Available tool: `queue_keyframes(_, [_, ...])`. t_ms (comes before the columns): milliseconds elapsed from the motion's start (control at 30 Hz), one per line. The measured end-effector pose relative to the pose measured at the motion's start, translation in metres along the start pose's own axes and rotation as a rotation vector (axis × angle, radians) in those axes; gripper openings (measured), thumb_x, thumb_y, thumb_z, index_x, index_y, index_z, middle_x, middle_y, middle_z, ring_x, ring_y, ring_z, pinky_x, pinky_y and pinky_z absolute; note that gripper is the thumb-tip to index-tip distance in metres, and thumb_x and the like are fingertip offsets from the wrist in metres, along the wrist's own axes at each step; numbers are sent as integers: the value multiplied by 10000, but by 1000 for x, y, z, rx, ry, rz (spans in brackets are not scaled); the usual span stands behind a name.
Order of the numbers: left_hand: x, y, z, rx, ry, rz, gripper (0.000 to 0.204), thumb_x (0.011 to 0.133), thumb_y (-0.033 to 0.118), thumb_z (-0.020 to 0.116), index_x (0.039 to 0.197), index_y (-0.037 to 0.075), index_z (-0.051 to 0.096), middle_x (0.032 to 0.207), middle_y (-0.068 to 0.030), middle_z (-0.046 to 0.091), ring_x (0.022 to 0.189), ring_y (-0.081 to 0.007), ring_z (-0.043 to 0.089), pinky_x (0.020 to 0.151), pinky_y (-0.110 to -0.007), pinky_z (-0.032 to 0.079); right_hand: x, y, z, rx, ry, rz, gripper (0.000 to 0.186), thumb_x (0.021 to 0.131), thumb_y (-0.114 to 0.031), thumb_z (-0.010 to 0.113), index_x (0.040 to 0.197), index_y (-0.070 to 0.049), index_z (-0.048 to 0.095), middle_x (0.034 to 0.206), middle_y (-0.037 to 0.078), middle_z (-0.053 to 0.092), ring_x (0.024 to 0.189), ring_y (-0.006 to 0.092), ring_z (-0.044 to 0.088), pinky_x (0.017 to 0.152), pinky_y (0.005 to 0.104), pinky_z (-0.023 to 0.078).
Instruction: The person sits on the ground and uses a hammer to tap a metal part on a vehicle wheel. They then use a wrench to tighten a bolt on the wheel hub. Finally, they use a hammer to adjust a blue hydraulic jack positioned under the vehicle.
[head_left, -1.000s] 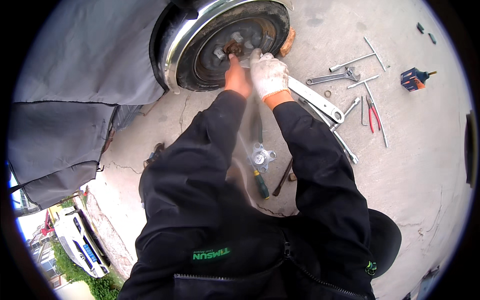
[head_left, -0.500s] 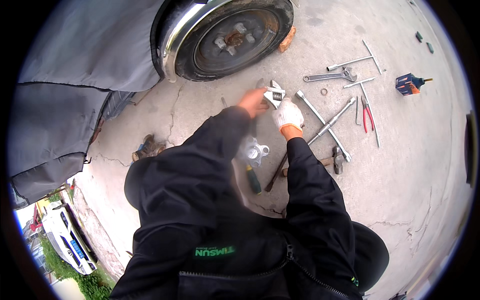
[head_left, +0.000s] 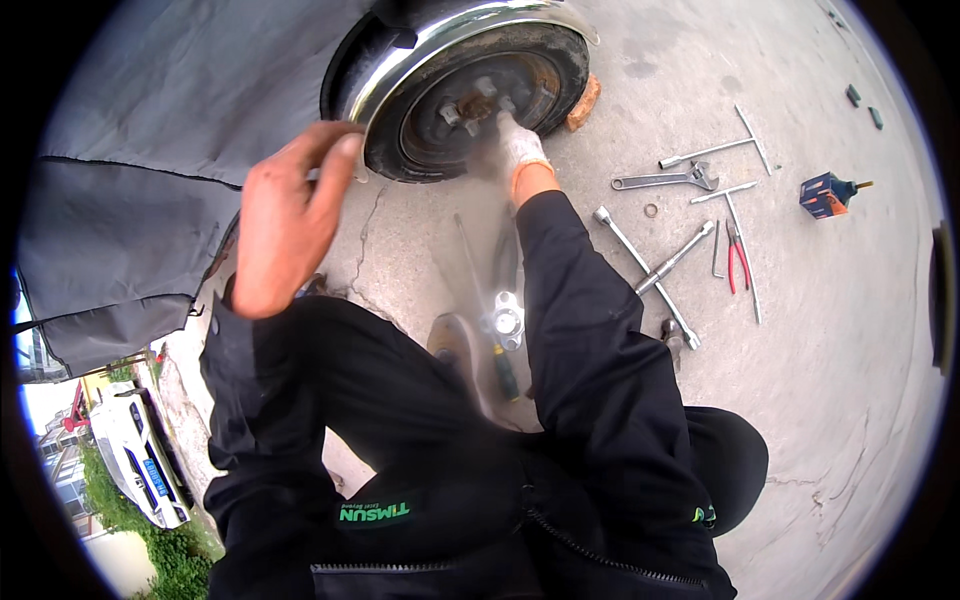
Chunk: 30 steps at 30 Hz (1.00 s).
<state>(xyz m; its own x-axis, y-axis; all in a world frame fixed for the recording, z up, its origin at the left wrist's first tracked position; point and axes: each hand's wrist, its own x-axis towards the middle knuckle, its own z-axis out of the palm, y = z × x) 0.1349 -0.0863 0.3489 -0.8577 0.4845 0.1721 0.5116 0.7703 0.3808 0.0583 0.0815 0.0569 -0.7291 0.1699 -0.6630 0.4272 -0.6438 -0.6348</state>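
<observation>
My left hand (head_left: 290,215), bare, is raised near the lower end of the wheel arch's chrome trim (head_left: 395,65). Its fingers are bent with the thumb apart, and nothing shows between them. At the wheel (head_left: 420,145), my right hand (head_left: 522,148) in a white glove with an orange cuff has its fingertips gathered on a lug nut (head_left: 506,104). A rusty hub centre (head_left: 475,106) is beside it. Blur below the glove hides detail. Between my legs lie a shiny metal part with round lobes (head_left: 508,322) and a screwdriver with a green and yellow handle (head_left: 506,375).
To the right lie a cross-shaped lug wrench (head_left: 655,276), an adjustable wrench (head_left: 665,181), T-handle wrenches (head_left: 715,151), red-handled pliers (head_left: 738,264), a hex key (head_left: 716,250) and a metal ring (head_left: 651,210). A partly hidden hammer (head_left: 672,340), a box (head_left: 826,196) and a brick (head_left: 584,103) sit around.
My hands have parted. The left has come back and up to the left; the right has reached forward to the wheel. The adjustable wrench they held is no longer seen in either hand.
</observation>
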Motion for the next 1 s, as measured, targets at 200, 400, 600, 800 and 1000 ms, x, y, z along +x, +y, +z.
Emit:
queue_keyframes(200, [-193,-193,-43,99,150,-618,272,982,241,539,1099,25,656,894,-187,699,812,-305,689,742,-355,515,10,-1,42,534,-181,36,418,1003,-477,437,1040,-81,564,880,61,642,715,184,633,568,286,554])
queue_keyframes(400, [-517,-292,53,211,-197,-1321,293,920,240,561,1085,20,665,987,-193,706,925,-361,677,837,-440,524,40,15,21,123,-189,-58,395,1032,-370,438,1176,-55,627,1033,56,689,735,169,636,574,274,519])
queue_keyframes(600, [-385,-375,59,520,-46,-791,740,801,304,744,1380,4,394,1423,-205,411,1314,-387,400,1057,-459,387,40,-5,-6,-915,249,-977,497,981,-377,534,1256,36,572,1066,124,680,941,209,654,766,374,544])
queue_keyframes(800, [-391,-527,29,311,-370,-809,1358,528,235,920,1535,61,26,1502,-266,266,1392,-418,293,1160,-460,276,8,-7,41,191,-199,138,485,990,-573,405,894,-110,516,665,-21,445,537,105,436,428,232,333])
queue_keyframes(1000, [-359,-534,45,483,-422,-839,1283,594,147,860,1538,93,-6,1412,-255,368,1309,-417,393,1106,-465,357,4,-5,36,233,-193,-27,434,989,-529,444,1026,-109,548,743,18,523,570,145,485,472,282,401])
